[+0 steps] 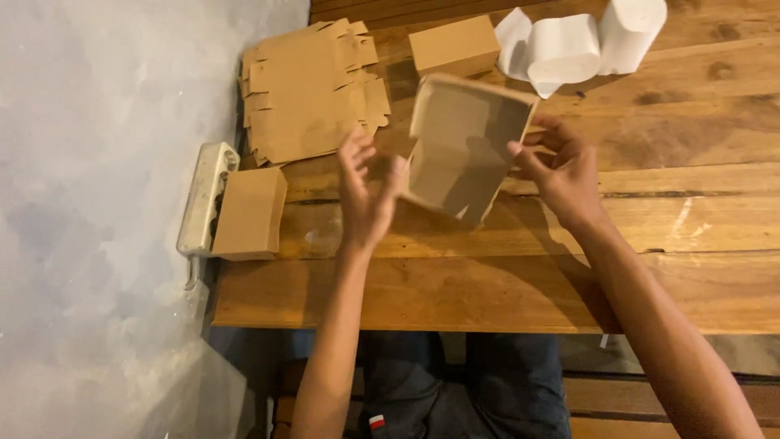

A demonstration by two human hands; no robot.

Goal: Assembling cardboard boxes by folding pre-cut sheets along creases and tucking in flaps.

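Wooden plank table (504, 284) beside a pale grey wall, seen from above. Half-folded brown cardboard box (465, 146) held tilted over the planks, open side up. Left hand (366, 199) with fingers spread, palm against the box's left wall. Right hand (561, 167) gripping the right wall, fingers curled over its edge. Stack of flat cardboard blanks (313, 89) at the table's far left; closed small box (453, 45) behind the held one; another finished box (250, 213) near the left edge, touching a white power strip (203, 199). White paper rolls (581, 41) at the back
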